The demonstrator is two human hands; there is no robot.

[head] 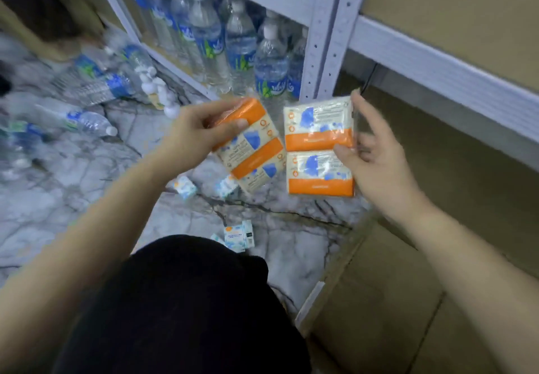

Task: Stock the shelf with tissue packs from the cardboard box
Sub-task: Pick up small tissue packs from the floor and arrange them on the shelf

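From the head camera, my left hand (pixel 191 133) grips one tissue pack (pixel 250 147) at its upper end, thumb curled over the orange band, fingers behind. That pack tilts, its long axis running from upper left down to lower right over the marble floor (pixel 73 198). My right hand (pixel 369 152) pinches a second tissue pack (pixel 319 147) along its right edge, thumb on the front, forefinger reaching up its top corner. This pack stands nearly upright, long axis vertical, printed face toward me. The two packs are just beside each other in front of the shelf post (pixel 328 41), with water bottles (pixel 239 50) behind. The cardboard box (pixel 379 300) lies open at lower right, beside my knee (pixel 189 300).
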